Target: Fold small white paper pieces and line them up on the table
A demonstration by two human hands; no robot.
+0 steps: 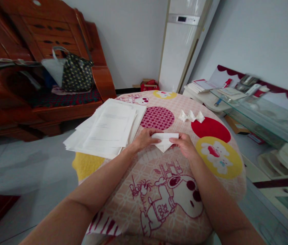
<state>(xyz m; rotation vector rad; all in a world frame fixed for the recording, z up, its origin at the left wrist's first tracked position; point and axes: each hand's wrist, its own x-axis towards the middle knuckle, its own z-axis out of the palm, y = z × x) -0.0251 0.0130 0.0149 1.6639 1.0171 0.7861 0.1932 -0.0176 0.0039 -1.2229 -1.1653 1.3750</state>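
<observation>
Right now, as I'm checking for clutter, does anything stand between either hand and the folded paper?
Nothing visible does: the left hand and right hand both hold the folded paper. The paper stack lies to its left; three small folded pieces lie beyond it.

two hands [145,138], one folded sheet [164,144], three paper figures [191,116].

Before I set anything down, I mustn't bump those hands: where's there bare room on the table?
Bare cloth shows at the printed dog, between the forearms; at the bear circle, right of the right hand; at the pink circle, between papers and folded pieces. Crowded: left, under the papers, and centre, where left hand and right hand hold a sheet.
</observation>
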